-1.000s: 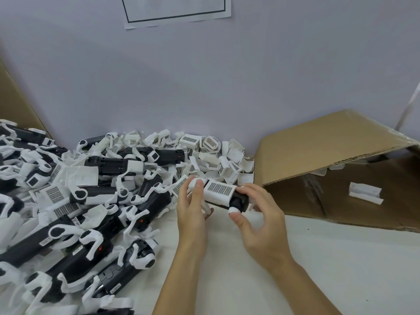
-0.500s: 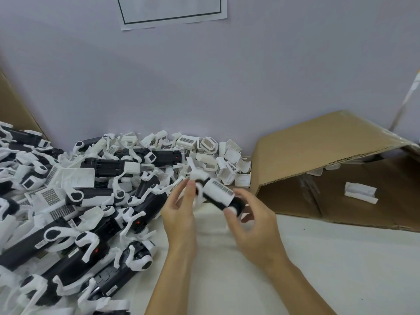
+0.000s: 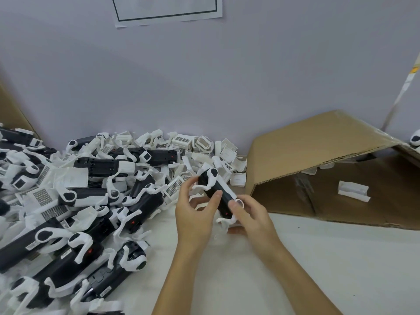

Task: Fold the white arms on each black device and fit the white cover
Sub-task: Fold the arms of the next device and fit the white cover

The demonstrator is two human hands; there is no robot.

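Fingers of both our hands, left (image 3: pixel 195 214) and right (image 3: pixel 251 214), pinch the black device (image 3: pixel 219 192) at frame centre, its long axis running up-left, white arms (image 3: pixel 210 179) at the far end.

Black device (image 3: pixel 220 193) with white arms (image 3: pixel 210 178), tilted, held above table, pile of others (image 3: pixel 91 201) left

Two bare forearms, left hand (image 3: pixel 195 218) and right hand (image 3: pixel 252 217) ungloved, sleeveless.

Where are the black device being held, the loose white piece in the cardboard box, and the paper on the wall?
black device (image 3: pixel 221 196), head view, dark body
white piece (image 3: pixel 353 190), head view, top face
paper (image 3: pixel 168 6), head view, lower middle
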